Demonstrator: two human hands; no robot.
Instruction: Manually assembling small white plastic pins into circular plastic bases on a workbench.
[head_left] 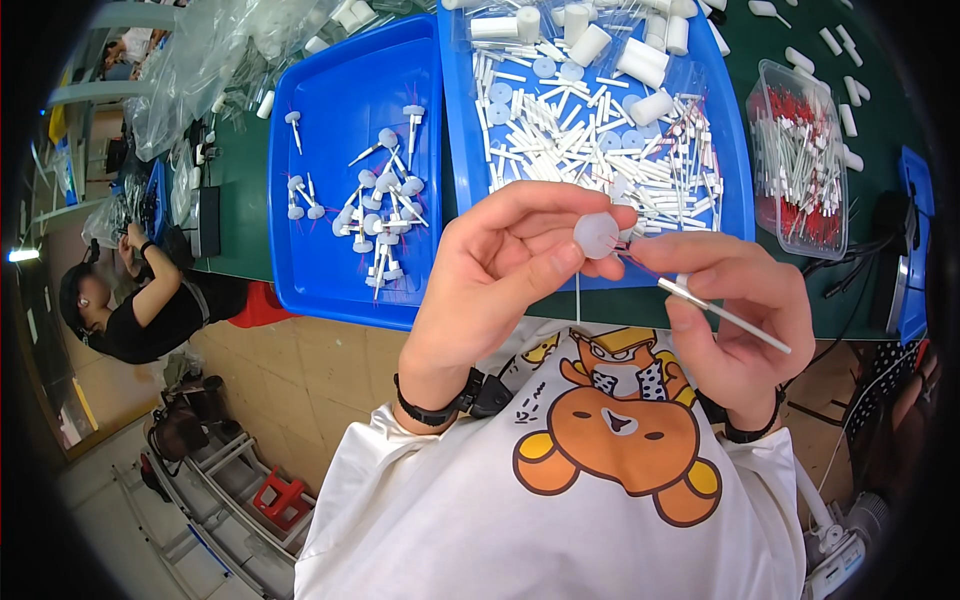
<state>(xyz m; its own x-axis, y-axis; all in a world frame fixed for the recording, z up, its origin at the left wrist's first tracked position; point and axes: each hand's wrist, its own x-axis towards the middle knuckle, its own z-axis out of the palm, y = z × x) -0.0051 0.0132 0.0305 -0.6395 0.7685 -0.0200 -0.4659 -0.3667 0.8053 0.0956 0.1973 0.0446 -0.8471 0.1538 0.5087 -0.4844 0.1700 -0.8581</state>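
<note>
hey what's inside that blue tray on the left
The left blue tray holds a loose cluster of small white cap-and-stick pieces, a few with red tips, mostly at its right half. The left hand covers its lower right corner, so anything there is hidden.

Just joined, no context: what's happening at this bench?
A person is working with small white plastic parts over a green table. The left hand pinches a round white cap; the right hand holds a thin white stick beside it. One blue tray holds pieces with caps on sticks, another blue tray holds loose sticks and discs. A second person works at far left.
</note>
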